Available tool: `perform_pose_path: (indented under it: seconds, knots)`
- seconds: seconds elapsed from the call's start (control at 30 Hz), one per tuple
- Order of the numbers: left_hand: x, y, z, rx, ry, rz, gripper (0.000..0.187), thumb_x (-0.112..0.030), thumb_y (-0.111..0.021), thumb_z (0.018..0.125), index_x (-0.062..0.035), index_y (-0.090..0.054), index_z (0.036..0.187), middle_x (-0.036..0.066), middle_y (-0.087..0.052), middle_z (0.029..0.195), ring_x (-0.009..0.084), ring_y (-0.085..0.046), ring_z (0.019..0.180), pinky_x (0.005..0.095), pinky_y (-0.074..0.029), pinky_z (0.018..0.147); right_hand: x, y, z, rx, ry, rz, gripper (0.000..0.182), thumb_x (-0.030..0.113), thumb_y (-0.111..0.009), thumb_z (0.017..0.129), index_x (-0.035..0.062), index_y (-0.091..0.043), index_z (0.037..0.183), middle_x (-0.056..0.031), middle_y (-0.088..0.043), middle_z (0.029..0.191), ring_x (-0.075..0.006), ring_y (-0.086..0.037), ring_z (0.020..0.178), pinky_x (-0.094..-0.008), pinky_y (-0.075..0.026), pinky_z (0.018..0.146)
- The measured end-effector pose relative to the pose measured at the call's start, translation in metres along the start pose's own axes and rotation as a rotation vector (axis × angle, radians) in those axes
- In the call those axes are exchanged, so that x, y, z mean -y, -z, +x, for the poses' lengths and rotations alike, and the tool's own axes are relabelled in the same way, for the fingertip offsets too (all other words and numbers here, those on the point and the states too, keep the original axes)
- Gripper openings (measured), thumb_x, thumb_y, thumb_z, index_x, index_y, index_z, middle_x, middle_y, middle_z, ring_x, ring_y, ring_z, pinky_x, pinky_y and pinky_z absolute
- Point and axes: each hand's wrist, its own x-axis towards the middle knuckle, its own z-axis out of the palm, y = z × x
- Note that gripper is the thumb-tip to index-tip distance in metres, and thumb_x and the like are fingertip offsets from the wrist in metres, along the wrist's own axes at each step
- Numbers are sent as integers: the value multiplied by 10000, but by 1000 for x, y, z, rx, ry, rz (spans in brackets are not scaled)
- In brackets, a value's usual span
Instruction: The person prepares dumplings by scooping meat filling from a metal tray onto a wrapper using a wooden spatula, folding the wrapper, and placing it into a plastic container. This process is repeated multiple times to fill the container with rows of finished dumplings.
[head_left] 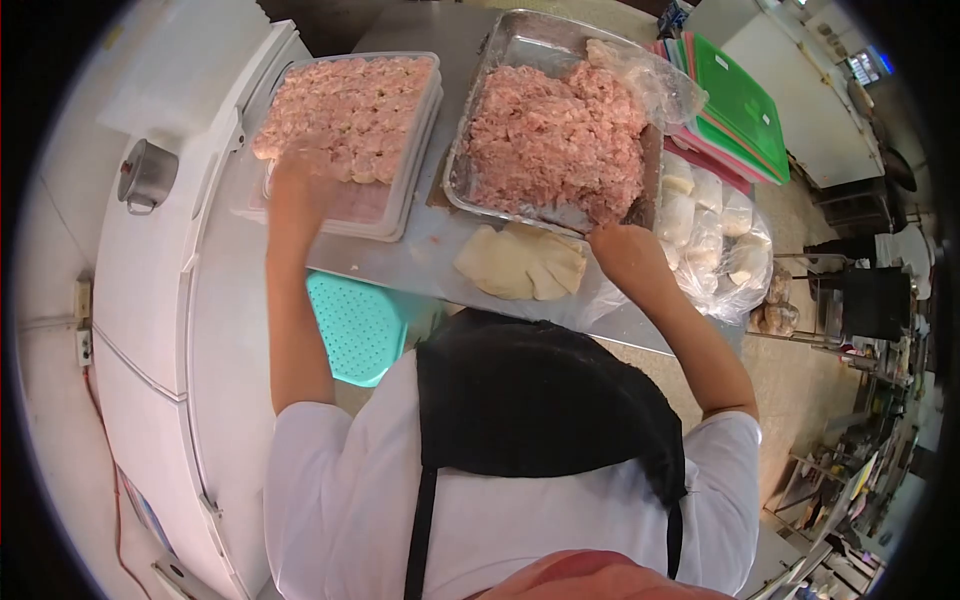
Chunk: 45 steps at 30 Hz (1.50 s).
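Two bare hands were at work over one tabletop (385,262). One, the left hand (298,170), was blurred above the near part of one lidless plastic container (408,195); whether it was open or closed, or held anything, could not be told. The other, the right hand (612,240), was closed, its fingers curled at the near right corner of one metal tray (505,50); whether it gripped anything was hidden.

One large mound of ground meat (555,135) filled most of the tray, pale pink flecked with white, coarse and moist-looking, its surface uneven. Many meat-topped pieces (350,105), too closely packed to count surely, sat in rows across the far part of the container, leaving its near part bare. One pile of dough wrappers (520,262), cream-coloured, soft and floury, lay just in front of the tray, its edges folded and overlapping.

One crumpled clear sheet (640,85) lay over the tray's far right corner. Several white rolls (705,215) were bunched in clear plastic to the right, beside one stack of coloured boards (740,105), green on top. One turquoise stool (357,330) stood below the near edge.
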Motion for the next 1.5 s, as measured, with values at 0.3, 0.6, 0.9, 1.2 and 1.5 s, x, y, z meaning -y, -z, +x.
perform_pose_path:
  seconds: [0.3,0.6,0.9,1.2,1.5]
  knots:
    - [-166,-167,-90,533,-448,-367,352,-158,-699,740,-72,-626,1073,113,-586,1058,306,-534,1051,406,-417,917,-52,30,17,-83,-22,-10,146,112,-528,785,59,-641,710,-141,-618,675,-312,-645,647,-423,-515,561]
    - [-163,-180,-94,502,-303,-425,233,-145,-633,814,-45,-660,1023,113,-607,1059,294,-529,1032,398,-402,912,-58,51,-12,68,44,36,167,118,-529,765,40,-654,686,-182,-639,693,-327,-658,670,-432,-517,580]
    - [-152,-116,-72,323,201,-884,184,-37,-600,836,-31,-655,1012,84,-647,967,184,-613,898,279,-472,812,-28,0,-3,120,18,265,223,172,-516,818,35,-662,722,-178,-647,730,-337,-654,710,-453,-512,616]
    - [-113,-62,-19,24,-41,-590,166,-39,-659,811,-43,-498,848,101,-652,979,164,-607,949,286,-475,792,-29,20,46,97,-61,490,355,329,-489,924,35,-647,799,-185,-638,763,-385,-617,765,-483,-477,691]
    - [-77,-43,2,-11,548,-1592,279,-105,-576,901,-48,-540,1172,128,-601,1150,239,-602,1048,376,-504,902,18,15,63,152,-109,458,337,313,-502,903,42,-679,808,-180,-659,768,-346,-654,768,-461,-509,681]
